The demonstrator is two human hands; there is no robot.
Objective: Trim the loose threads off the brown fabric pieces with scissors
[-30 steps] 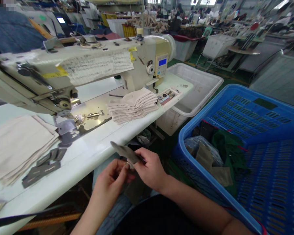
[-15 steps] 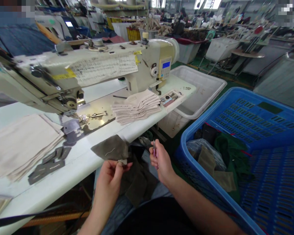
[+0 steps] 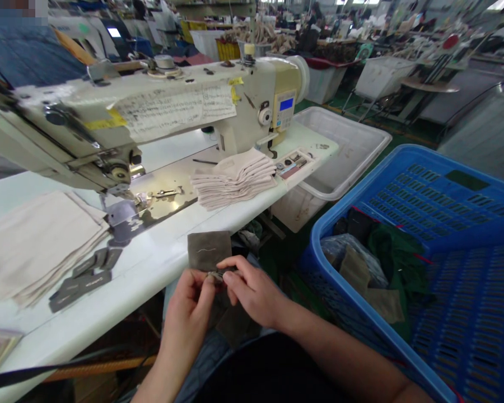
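At the table's front edge my left hand (image 3: pixel 191 296) pinches a dark olive fabric piece (image 3: pixel 209 249) between thumb and fingers. A pale curved line of thread shows on the fabric. My right hand (image 3: pixel 254 288) is closed close beside the left, its fingertips at the pinched edge. It holds small thread snips, mostly hidden by the fingers; only a bit of metal shows near the cloth. More dark olive fabric (image 3: pixel 235 324) lies on my lap below. The sewing machine (image 3: pixel 168 112) stands behind, its needle area left of the fabric piece.
Folded cream cloth (image 3: pixel 235 179) lies on the machine bed, and flat cream panels (image 3: pixel 37 240) lie at left beside dark strips (image 3: pixel 84 280). A blue basket (image 3: pixel 319 246) with fabric stands at right, a white bin (image 3: pixel 340 151) behind. A small parts tray (image 3: pixel 296 163) sits at the table's end.
My right hand has moved left with the snips, from apart to right against the left hand. The fabric piece has shifted right and now hangs squarer, more upright.
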